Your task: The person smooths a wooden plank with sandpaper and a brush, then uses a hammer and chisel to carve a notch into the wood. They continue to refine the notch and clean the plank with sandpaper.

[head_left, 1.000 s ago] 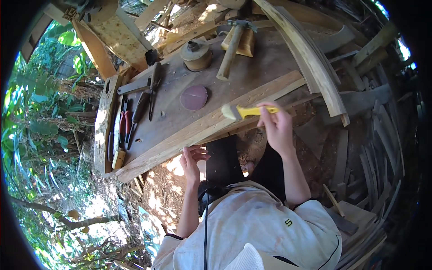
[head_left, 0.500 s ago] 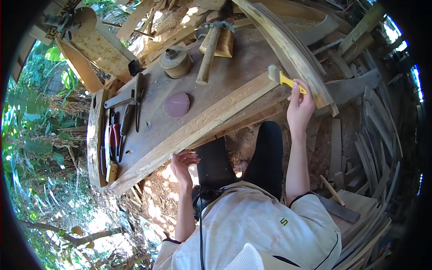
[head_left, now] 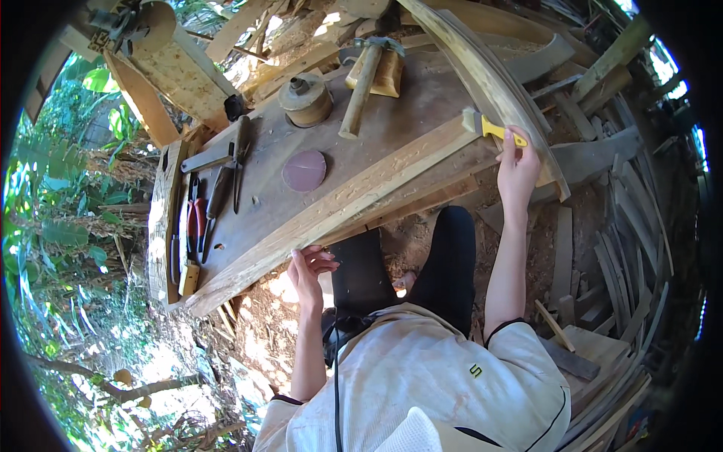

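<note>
A long pale wooden plank lies slantwise along the near side of the workbench, its top face marked with small gouges. My right hand is closed around the yellow handle of a paintbrush. The brush's pale bristles touch the plank's far right end. By the plank's near edge, left of my knees, is my left hand. Its fingers are loosely bent and apart, the thumb side at the wood, with nothing held. A round reddish sanding disc lies on the bench behind the plank.
On the workbench stand a round wooden block and a hammer resting against a wood piece. Red-handled pliers lie among tools at the left. Curved boards lean at the right; offcuts pile beyond.
My right hand has shifted slightly right with the paintbrush, along the plank's end. My left hand stays by the plank's edge. The whole view has turned a little.
</note>
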Available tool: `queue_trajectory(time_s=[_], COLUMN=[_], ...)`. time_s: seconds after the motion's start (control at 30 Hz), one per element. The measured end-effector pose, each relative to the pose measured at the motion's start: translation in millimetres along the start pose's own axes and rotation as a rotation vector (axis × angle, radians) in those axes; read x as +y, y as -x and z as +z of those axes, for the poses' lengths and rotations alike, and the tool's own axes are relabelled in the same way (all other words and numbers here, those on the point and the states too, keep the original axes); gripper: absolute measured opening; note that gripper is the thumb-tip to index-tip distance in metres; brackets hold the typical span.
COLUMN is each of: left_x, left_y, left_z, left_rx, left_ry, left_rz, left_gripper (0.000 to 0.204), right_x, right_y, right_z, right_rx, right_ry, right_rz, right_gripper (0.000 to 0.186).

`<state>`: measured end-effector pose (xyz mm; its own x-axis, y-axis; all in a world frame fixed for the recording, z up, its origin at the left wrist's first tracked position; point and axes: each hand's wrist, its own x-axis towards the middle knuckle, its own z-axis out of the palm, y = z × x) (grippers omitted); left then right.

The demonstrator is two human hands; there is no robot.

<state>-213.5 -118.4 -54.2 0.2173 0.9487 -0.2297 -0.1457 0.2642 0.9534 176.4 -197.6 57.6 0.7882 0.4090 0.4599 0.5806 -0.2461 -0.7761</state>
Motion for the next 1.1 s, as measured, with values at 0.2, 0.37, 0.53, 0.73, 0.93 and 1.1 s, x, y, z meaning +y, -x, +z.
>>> queue_trajectory(time_s=[0.2,0.37,0.53,0.73,0.93,1.1], left_x=[8,11,8,1,7,8], left_y=[-10,-14,-14,-3,18,30], left_z=[0,-1,-4,2,7,-9], left_rx=[-0.002,-0.039,-0.047,-0.125,-0.169,-0.117], left_ry=[-0.09,-0.125,-0.169,-0.191,-0.154,-0.177], left_rz=[-0.045,-0.108,-0.114,-0.158,-0.176,-0.14], left_gripper=[0.069,0.075,0.075,0.064,0.064,0.063], right_x=[1,-3,7,-45,-122,-100], right_y=[8,16,6,53,111,70], right_z=[13,18,32,73,116,152], right_rx=[-0.11,-0.383,-0.01,-0.464,-0.765,-0.438], right_ry=[-0.209,-0.417,-0.396,-0.691,-0.729,-0.478], right_rz=[0.021,0.171,0.125,0.295,0.187,-0.054], right_gripper=[0.028,0.029,0.03,0.026,0.033,0.043])
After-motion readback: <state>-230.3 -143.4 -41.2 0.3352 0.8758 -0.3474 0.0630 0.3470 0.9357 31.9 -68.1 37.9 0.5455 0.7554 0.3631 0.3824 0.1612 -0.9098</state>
